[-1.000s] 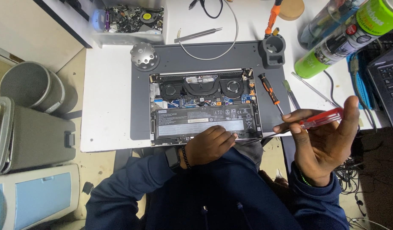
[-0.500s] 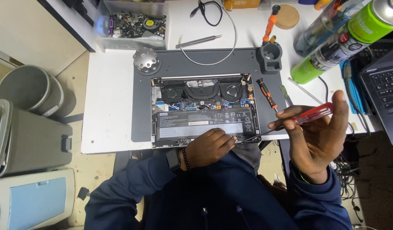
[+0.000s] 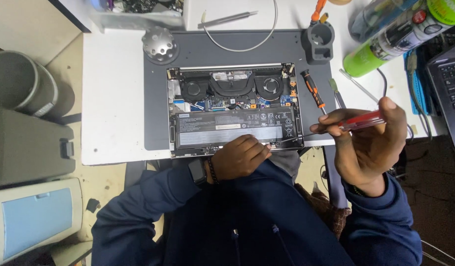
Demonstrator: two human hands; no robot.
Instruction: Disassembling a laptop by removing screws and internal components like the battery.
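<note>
Shifted slightly right of opened laptop [image 3: 235, 109]: right hand [image 3: 368, 143] gripping red screwdriver [image 3: 336, 128], left hand [image 3: 239, 157] curled on battery [image 3: 232, 129]; slipped tip might puncture it.

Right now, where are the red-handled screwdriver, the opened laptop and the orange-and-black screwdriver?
red-handled screwdriver [image 3: 363, 120], head view, on its red handle.
opened laptop [image 3: 227, 130], head view, on its black battery.
orange-and-black screwdriver [image 3: 313, 91], head view, on its handle.
</note>
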